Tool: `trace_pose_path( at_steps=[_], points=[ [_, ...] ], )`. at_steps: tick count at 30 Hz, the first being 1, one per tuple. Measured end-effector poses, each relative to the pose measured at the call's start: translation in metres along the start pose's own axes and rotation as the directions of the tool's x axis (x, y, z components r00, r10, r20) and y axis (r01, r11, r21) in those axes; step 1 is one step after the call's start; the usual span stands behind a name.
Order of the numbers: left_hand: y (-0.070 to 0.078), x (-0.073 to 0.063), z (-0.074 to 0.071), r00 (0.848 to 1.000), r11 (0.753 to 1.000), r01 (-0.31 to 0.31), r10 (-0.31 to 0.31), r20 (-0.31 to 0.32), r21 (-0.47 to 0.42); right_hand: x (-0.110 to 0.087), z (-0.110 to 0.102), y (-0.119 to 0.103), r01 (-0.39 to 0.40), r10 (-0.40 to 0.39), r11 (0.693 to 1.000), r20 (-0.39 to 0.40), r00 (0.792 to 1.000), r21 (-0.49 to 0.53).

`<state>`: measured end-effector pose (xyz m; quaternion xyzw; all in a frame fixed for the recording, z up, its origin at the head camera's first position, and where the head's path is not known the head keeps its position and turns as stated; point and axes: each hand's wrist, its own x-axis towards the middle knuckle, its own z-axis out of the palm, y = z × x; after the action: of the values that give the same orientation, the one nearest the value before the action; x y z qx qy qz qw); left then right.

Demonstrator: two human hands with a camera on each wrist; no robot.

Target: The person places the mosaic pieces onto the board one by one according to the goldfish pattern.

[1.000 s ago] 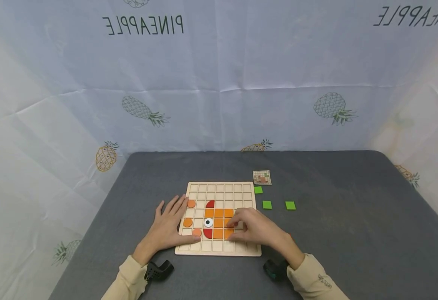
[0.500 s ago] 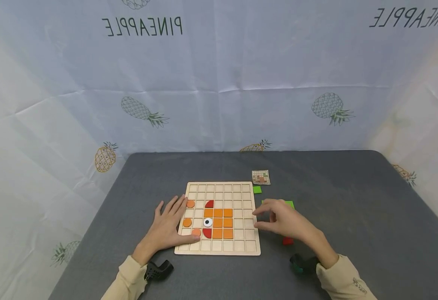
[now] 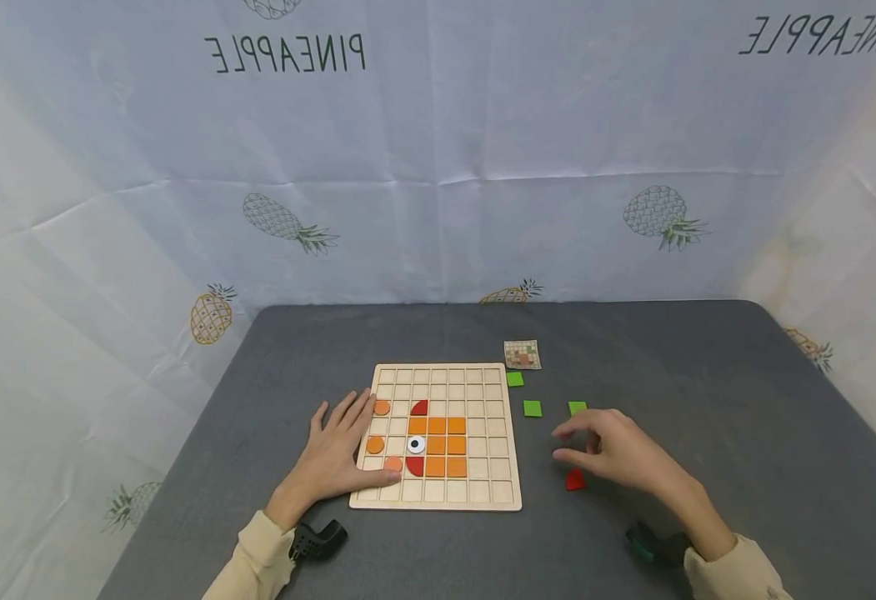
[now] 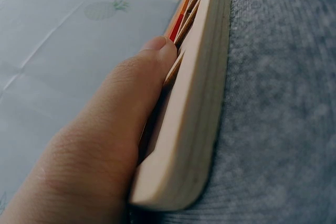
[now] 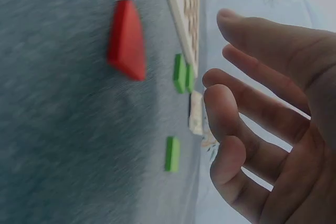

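A wooden grid board (image 3: 438, 496) lies on the dark table, with orange square tiles (image 3: 436, 446), two red quarter-round tiles (image 3: 414, 467), a white eye piece (image 3: 417, 444) and orange discs (image 3: 374, 445) on its left and middle cells. My left hand (image 3: 332, 458) rests on the board's left edge, fingers spread; its thumb lies along the near left corner in the left wrist view. To the right of the board, my right hand (image 3: 613, 450) hovers with fingers loosely bent and nothing between them. Just below its fingertips lies a loose red tile (image 3: 575, 480), also large in the right wrist view (image 5: 127, 43).
Loose green square tiles (image 3: 532, 408) lie right of the board, one close to the right hand. A small printed pattern card (image 3: 522, 355) sits beyond the board's far right corner. A pineapple-print cloth (image 3: 438, 242) hangs behind the table.
My right hand has left the orange tiles and moved rightward off the board, uncovering the orange tile block and the red tile on the table. The left hand has stayed in place.
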<state>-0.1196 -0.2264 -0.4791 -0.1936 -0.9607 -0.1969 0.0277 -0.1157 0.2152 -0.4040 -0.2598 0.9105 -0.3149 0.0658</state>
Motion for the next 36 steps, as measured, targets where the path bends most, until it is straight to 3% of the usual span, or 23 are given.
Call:
trace_pose_path(
  at_steps=[9, 13, 22, 25, 30, 32, 36],
  points=[
    [0.0, 0.0, -0.001, 1.0, 1.0, 0.004, -0.004, 0.004, 0.004, -0.013, 0.026, 0.064, 0.049, -0.051, 0.998, 0.039, 0.998, 0.036],
    [0.0, 0.0, -0.001, 1.0, 1.0, 0.008, -0.008, 0.008, 0.006, -0.015, 0.028, 0.072, 0.044, -0.051, 0.996, 0.104, 0.993, 0.071],
    [0.001, 0.0, -0.002, 1.0, 1.0, 0.007, -0.007, 0.003, 0.001, -0.01, 0.042, 0.096, 0.032, -0.037, 0.999, 0.131, 0.991, 0.042],
    [0.001, 0.0, -0.002, 1.0, 1.0, 0.005, -0.005, -0.001, 0.002, -0.008, 0.043, 0.091, 0.047, -0.05, 0.998, 0.106, 0.993, 0.033],
    [0.0, 0.0, -0.001, 1.0, 1.0, 0.006, -0.006, -0.001, 0.004, -0.007, 0.03, 0.046, 0.082, -0.083, 0.996, 0.049, 0.995, 0.029],
    [0.0, 0.0, -0.001, 1.0, 1.0, 0.008, -0.008, 0.002, 0.003, -0.006, 0.023, 0.028, 0.071, -0.071, 0.997, 0.042, 0.997, 0.011],
    [0.001, 0.0, -0.001, 1.0, 1.0, 0.009, -0.009, 0.0, 0.002, -0.001, 0.024, 0.013, 0.024, -0.025, 0.999, -0.022, 0.999, -0.039]
  ],
)
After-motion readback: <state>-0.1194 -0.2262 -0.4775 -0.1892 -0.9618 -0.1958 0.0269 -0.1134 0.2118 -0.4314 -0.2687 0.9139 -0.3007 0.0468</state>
